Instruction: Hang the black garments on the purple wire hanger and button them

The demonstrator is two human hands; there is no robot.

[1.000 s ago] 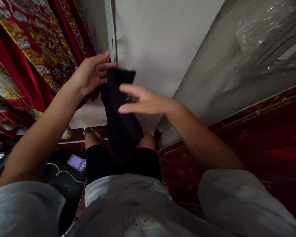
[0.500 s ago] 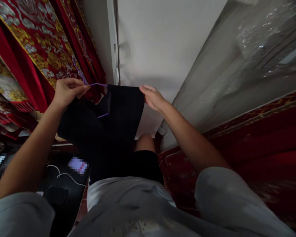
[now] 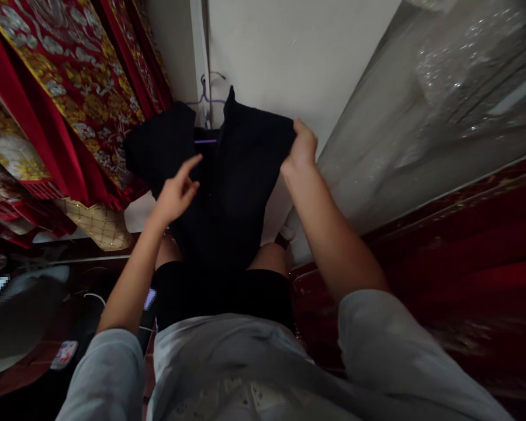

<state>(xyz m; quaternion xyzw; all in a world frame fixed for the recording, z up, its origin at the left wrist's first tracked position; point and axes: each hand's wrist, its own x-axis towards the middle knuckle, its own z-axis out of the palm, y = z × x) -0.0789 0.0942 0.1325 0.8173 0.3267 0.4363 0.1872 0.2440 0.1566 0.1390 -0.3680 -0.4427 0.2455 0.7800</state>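
A black garment (image 3: 245, 164), perhaps a top, hangs on a purple wire hanger (image 3: 204, 98) in front of me. The hanger's hook is up by the white vertical strip, and its lower bar shows through the neck opening. My right hand (image 3: 301, 146) grips the garment's right shoulder edge and holds it out sideways. Over the garment's front, below the neck opening, is my left hand (image 3: 177, 196), its index finger stretched out and nothing visible in it. Whether that fingertip touches the cloth I cannot tell.
Red embroidered cloths (image 3: 92, 88) hang at the left. A white panel (image 3: 298, 52) stands ahead, with clear plastic sheeting (image 3: 390, 134) at its right. Low on the left are a phone (image 3: 64, 355) and a white cable (image 3: 95, 297). Red cloth (image 3: 464, 280) lies at the right.
My left hand has let go of the hanger and moved down and right. The garment now hangs spread out further forward, its hanger up by the white strip. My right hand has moved right with its edge.
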